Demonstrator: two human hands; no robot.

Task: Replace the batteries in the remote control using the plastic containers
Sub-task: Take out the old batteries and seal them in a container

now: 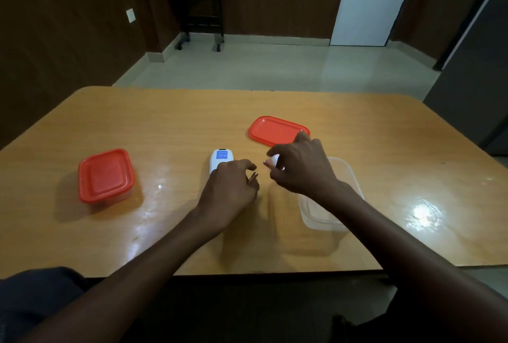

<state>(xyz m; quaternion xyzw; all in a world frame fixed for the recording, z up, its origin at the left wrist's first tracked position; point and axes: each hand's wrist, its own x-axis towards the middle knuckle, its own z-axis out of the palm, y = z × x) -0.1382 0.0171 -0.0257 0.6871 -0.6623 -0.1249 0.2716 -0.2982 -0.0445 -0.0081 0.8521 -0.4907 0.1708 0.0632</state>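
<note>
Both forearms reach in from the near edge of the wooden table [165, 128] and meet near its middle. The left hand [229, 191] lies knuckles-up over the near end of the white remote control [220, 160], fingers curled round it, with a slim battery [253, 177] poking out between the fingertips. The right hand [299, 166] hovers just beside it, wrist above the clear container [349, 177], and pinches a small white piece [272, 162] between thumb and fingers (whether it is the battery cover or a cell, I cannot tell). That clear container stands open; its contents are hidden by the arm. Its orange lid [275, 129] lies flat beyond the right hand. Well to the left sits a second container [105, 176], closed under an orange lid.
</note>
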